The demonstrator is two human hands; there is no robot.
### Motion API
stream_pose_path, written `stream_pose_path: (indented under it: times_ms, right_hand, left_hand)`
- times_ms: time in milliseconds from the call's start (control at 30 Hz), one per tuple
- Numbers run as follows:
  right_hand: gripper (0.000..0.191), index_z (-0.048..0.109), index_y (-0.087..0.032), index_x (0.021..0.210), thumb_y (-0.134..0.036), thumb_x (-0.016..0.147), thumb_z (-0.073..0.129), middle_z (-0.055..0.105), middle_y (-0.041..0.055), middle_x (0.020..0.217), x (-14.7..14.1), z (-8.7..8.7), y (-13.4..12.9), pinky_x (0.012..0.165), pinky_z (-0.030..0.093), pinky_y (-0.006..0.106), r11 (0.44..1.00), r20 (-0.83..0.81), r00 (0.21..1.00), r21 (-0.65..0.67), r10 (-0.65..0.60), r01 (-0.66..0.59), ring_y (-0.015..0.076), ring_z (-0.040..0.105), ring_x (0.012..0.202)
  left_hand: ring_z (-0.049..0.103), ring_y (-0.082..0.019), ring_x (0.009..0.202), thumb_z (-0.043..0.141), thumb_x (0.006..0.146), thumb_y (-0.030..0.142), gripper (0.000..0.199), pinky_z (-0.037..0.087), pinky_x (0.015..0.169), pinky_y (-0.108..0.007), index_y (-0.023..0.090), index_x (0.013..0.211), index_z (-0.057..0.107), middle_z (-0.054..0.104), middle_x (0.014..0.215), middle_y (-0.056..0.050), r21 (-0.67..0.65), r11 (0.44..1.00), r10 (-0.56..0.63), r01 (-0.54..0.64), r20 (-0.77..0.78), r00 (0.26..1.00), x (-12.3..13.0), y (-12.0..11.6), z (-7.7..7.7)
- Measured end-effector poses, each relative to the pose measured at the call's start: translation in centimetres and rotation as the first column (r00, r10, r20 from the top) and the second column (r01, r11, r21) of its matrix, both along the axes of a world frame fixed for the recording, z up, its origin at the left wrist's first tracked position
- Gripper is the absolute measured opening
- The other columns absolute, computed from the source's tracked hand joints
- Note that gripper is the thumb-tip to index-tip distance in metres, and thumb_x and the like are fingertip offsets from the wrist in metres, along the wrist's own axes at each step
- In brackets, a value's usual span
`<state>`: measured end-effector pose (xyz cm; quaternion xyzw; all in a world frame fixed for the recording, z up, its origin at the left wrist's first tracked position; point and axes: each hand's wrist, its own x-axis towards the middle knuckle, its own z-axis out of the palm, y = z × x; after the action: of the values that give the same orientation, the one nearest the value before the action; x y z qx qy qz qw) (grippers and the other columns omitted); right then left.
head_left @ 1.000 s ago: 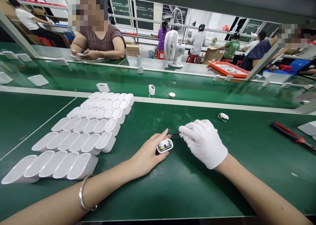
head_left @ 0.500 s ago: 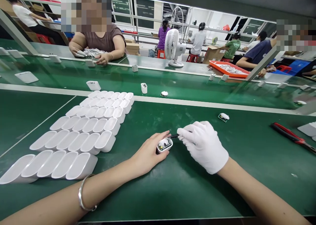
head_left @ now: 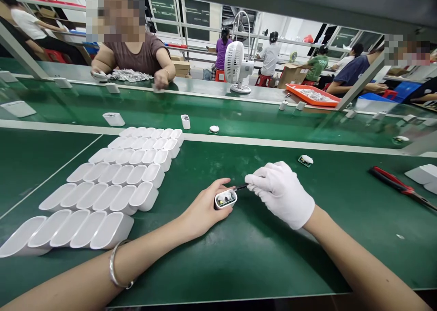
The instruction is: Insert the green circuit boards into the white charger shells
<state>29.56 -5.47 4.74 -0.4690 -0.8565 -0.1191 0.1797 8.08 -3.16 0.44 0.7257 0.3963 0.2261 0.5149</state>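
Note:
My bare left hand (head_left: 201, 211) is closed around a small white oval plastic housing (head_left: 226, 200), whose open top faces up. A circuit board with white material and small components shows inside it. In my right hand (head_left: 283, 192), which wears a white glove, I pinch a thin dark tool (head_left: 241, 187), perhaps tweezers or a small screwdriver. Its tip meets the rim of the housing at the far right side. To the left of my hands stand several rows of white oval housings (head_left: 112, 229). A loose circuit board (head_left: 305, 160) with white material on it lies beyond my right hand.
Red-and-black pliers (head_left: 392, 181) lie at the right, beside white housings (head_left: 423, 174). Past a pale rail (head_left: 259, 143), a green conveyor belt (head_left: 146, 108) carries housings and boards. Across it sits a co-worker (head_left: 136, 51), near a white fan (head_left: 235, 65) and an orange tray (head_left: 312, 95).
The parts on the belt have shifted left. Both my hands stay almost in place, the tool still at the housing's rim. The co-worker's hand across the belt has moved right.

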Motion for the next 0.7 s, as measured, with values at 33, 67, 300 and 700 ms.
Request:
stream_pose_path:
  times_ms: [33,67,300,700]
  right_hand:
    - [0.018,0.065,-0.021,0.083,-0.017,0.089,0.048,0.064,-0.0007,0.072,-0.04,-0.01,-0.04,0.064,0.022,0.031,1.0,0.015,1.0,0.003,-0.001,0.001,0.013,0.045,0.061]
    - [0.019,0.065,-0.02,0.083,-0.017,0.089,0.047,0.064,-0.0007,0.071,-0.1,-0.06,-0.07,0.063,0.022,0.031,1.0,0.027,1.0,0.009,-0.004,0.004,0.0133,0.045,0.061]
    - [0.019,0.063,-0.02,0.08,-0.015,0.088,0.046,0.064,-0.0003,0.073,-0.75,-0.79,-0.15,0.065,0.022,0.031,0.999,0.026,0.999,0.006,-0.047,0.047,0.0133,0.045,0.063]
    - [0.019,0.066,-0.021,0.085,-0.016,0.088,0.047,0.065,-0.0002,0.071,-0.45,-0.49,-0.03,0.065,0.023,0.03,1.0,-0.011,1.0,0.02,-0.009,0.009,0.0138,0.047,0.063]
  left_hand:
    - [0.062,-0.021,0.103,0.06,0.078,0.024,0.057,0.045,0.093,-0.034,0.022,0.131,0.041,0.064,0.118,-0.005,0.004,1.0,0.0,0.0,-0.001,1.0,0.01,0.01,0.0]
    - [0.062,-0.021,0.103,0.06,0.078,0.024,0.056,0.045,0.093,-0.034,0.022,0.13,0.042,0.065,0.117,-0.005,0.008,1.0,-0.001,0.001,-0.003,1.0,0.01,0.02,0.01]
    - [0.063,-0.021,0.097,0.058,0.078,0.023,0.053,0.048,0.087,-0.034,0.023,0.129,0.043,0.065,0.115,-0.005,0.025,1.0,-0.009,0.009,0.004,1.0,-0.04,-0.1,0.04]
    - [0.061,-0.021,0.102,0.058,0.079,0.024,0.053,0.045,0.089,-0.034,0.024,0.13,0.041,0.063,0.118,-0.004,-0.004,1.0,-0.017,0.017,-0.026,1.0,0.0,-0.1,0.08]
